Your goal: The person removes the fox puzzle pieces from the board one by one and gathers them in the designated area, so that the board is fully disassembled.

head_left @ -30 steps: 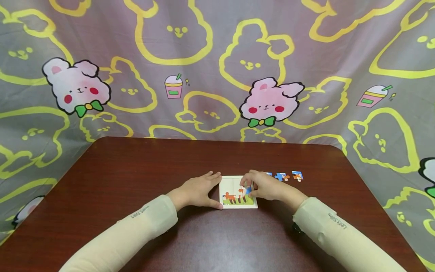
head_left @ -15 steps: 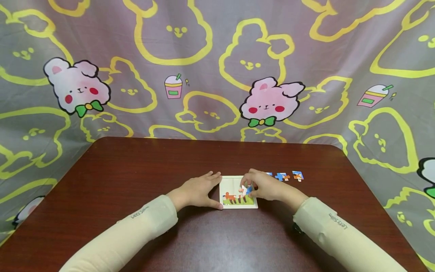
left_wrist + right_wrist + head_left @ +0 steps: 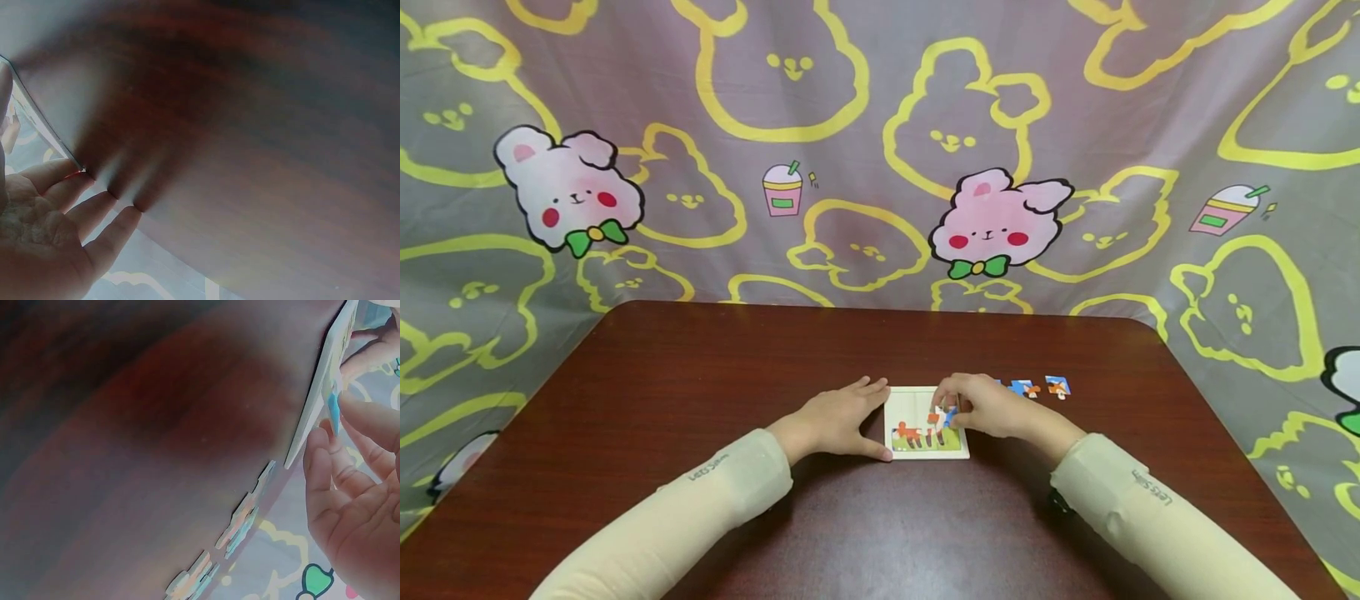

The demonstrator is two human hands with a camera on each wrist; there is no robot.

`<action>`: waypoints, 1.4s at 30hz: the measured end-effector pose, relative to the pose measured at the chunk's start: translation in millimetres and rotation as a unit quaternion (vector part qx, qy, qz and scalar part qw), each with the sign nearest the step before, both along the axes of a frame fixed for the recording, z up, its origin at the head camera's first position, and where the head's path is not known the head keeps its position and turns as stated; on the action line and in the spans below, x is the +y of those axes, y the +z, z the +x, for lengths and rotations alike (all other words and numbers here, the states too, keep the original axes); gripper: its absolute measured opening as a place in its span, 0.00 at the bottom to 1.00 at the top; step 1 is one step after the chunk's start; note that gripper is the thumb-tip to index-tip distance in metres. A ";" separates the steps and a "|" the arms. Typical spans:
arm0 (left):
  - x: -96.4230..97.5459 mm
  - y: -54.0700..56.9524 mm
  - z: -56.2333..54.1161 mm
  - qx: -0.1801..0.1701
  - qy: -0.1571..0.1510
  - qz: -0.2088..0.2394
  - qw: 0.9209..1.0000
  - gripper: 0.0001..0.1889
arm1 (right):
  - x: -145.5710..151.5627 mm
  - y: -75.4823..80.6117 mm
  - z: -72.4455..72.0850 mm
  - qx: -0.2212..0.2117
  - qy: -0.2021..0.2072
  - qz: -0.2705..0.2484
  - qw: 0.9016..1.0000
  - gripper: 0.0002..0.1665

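Note:
A square puzzle board (image 3: 904, 405) with a pale rim lies on the table, an orange fox body and green grass showing in its lower part. My left hand (image 3: 842, 421) rests at its left side with fingers and thumb spread, thumb at the near corner and fingertip at the far one. My right hand (image 3: 992, 408) pinches a puzzle piece (image 3: 941, 417) in white, orange and blue over the board's right half. In the right wrist view this piece (image 3: 334, 412) stands tilted between thumb and fingers, close over the board (image 3: 312, 415). The fingers hide the board's right rim in part.
Loose puzzle pieces lie in a row beyond the right hand: a blue and orange one (image 3: 1022, 388), one with a fox face (image 3: 1057, 387), and another partly hidden behind the hand. A patterned curtain (image 3: 850, 150) stands behind the dark brown table (image 3: 700, 367).
The pinched puzzle piece has turned and shifted slightly over the board, showing more of its face now. My right hand has moved a little to the right; the left hand stays where it was.

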State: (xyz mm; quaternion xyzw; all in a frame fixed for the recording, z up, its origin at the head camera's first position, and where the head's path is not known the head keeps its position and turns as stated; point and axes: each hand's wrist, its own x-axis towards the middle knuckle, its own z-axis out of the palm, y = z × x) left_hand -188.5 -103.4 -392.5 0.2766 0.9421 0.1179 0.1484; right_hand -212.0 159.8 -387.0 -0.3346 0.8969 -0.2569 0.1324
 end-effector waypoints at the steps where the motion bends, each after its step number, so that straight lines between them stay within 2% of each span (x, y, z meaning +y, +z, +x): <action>1: 0.0 -0.2 0.0 -0.001 0.000 0.000 1.000 0.53 | -0.2 -0.2 -0.1 -0.003 0.001 -0.002 1.000 0.15; 7: -0.4 -0.4 -0.2 0.003 0.000 -0.003 1.000 0.53 | -2.8 -1.5 1.4 -0.023 -0.002 0.009 1.000 0.17; 19: -0.7 0.3 -1.5 0.002 -0.002 -0.004 1.000 0.53 | -6.9 -2.9 4.0 0.000 0.002 0.037 0.999 0.19; 29: -0.6 1.2 -0.5 0.003 -0.001 0.001 1.000 0.52 | -5.1 -4.2 4.6 0.008 -0.003 0.017 1.000 0.16; 42: 0.1 1.3 0.4 0.003 0.001 -0.003 1.000 0.52 | 0.3 -4.1 2.4 -0.025 -0.012 -0.021 0.999 0.15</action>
